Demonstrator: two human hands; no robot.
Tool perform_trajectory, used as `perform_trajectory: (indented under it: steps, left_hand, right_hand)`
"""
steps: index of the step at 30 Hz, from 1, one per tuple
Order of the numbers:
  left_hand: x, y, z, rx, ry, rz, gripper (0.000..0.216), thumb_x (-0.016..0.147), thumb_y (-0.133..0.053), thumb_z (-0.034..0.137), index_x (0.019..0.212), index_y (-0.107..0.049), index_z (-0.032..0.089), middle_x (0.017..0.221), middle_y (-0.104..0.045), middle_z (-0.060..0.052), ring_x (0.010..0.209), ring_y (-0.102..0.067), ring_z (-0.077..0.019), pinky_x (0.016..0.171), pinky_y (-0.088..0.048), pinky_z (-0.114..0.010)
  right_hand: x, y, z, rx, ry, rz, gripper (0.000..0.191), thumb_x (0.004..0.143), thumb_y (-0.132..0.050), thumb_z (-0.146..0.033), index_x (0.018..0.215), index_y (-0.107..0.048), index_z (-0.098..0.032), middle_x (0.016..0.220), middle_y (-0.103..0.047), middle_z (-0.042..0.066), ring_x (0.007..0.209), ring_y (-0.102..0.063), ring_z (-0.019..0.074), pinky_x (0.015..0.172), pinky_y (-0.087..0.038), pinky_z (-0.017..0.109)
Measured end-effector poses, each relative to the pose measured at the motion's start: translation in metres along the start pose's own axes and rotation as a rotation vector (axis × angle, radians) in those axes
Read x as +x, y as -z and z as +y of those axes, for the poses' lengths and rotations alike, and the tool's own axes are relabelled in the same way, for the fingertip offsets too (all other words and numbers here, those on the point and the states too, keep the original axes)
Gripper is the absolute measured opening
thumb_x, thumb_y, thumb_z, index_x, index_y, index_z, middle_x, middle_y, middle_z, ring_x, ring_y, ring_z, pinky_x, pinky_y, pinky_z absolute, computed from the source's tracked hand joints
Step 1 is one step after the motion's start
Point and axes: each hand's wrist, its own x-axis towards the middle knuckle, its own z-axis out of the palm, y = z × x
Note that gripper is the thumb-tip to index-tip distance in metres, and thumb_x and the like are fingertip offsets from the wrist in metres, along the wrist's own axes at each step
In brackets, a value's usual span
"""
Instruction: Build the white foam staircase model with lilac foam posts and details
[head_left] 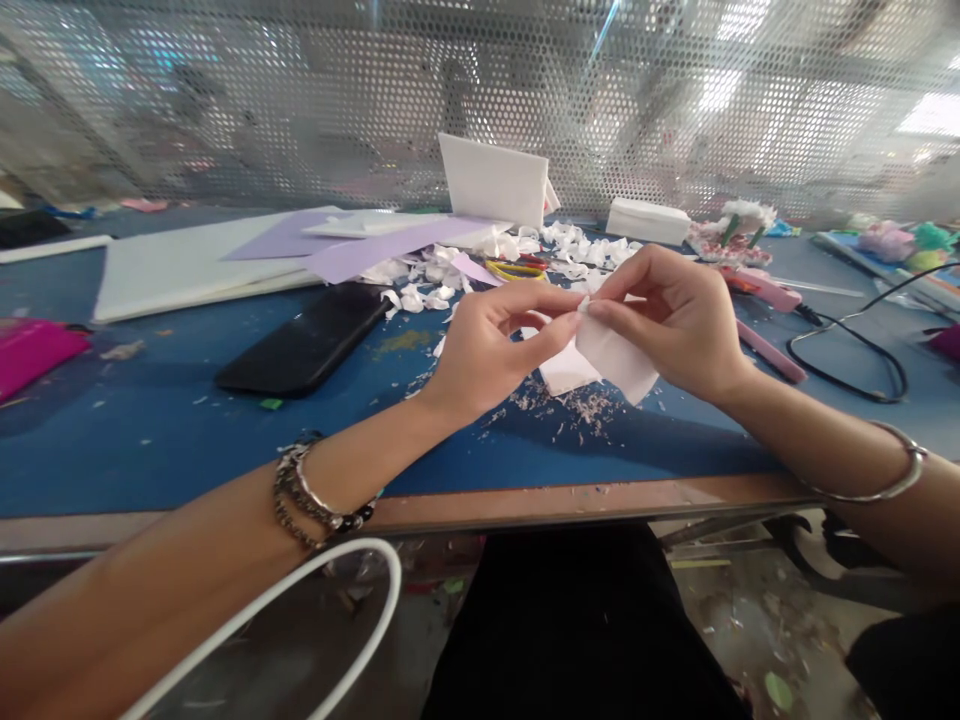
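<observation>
Both hands meet above the blue table, pinching one thin white sheet of paper (621, 358) at its upper corner. My left hand (501, 345) holds that corner between thumb and forefinger. From the other side, my right hand (671, 315) grips the same corner, and the rest of the sheet hangs down below its thumb. Exactly how the corner is bent between the fingertips is too small to make out. Underneath lies a small white stack of paper (564, 368) with tiny shavings (592, 412) scattered around it. Behind the hands is a heap of curled white paper pieces (427, 275).
A black phone (307, 345) lies left of my hands, with purple sheets (382, 255) and a white board (172, 265) behind. At right are a pink glue gun (769, 292) and its black cable (892, 375). A white cord (394, 580) loops before the table edge.
</observation>
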Motion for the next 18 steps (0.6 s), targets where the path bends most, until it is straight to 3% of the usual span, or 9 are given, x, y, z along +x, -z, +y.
perform_trajectory:
  steps: [9, 14, 18]
  left_hand:
    - [0.0024, -0.0003, 0.0009, -0.008, 0.030, -0.018, 0.021, 0.077, -0.067, 0.038, 0.086, -0.071, 0.019, 0.086, -0.072, -0.003, 0.081, -0.066, -0.0151, 0.076, -0.055, -0.028]
    - [0.0044, -0.0005, 0.0010, -0.027, 0.034, -0.016, 0.025, 0.076, -0.067, 0.042, 0.086, -0.070, 0.019, 0.085, -0.071, -0.002, 0.080, -0.066, -0.0143, 0.074, -0.055, -0.027]
    - [0.0077, 0.0002, -0.0039, -0.056, 0.062, -0.015, 0.028, 0.074, -0.069, 0.044, 0.082, -0.069, 0.017, 0.082, -0.070, -0.002, 0.077, -0.065, -0.0135, 0.071, -0.054, -0.026]
  right_hand:
    - [-0.0021, -0.0013, -0.0015, 0.056, -0.007, 0.006, 0.016, 0.084, -0.060, -0.035, 0.081, -0.057, -0.019, 0.081, -0.061, 0.002, 0.077, -0.061, 0.0121, 0.070, -0.058, 0.027]
    - [-0.0014, -0.0009, -0.0071, 0.081, -0.036, -0.005, 0.012, 0.084, -0.058, -0.031, 0.087, -0.054, -0.020, 0.079, -0.057, 0.000, 0.072, -0.058, 0.0105, 0.064, -0.056, 0.024]
    - [-0.0004, 0.0017, -0.0092, 0.105, 0.026, -0.029, 0.008, 0.086, -0.056, -0.027, 0.089, -0.056, -0.020, 0.081, -0.057, 0.000, 0.074, -0.057, 0.0098, 0.067, -0.055, 0.025]
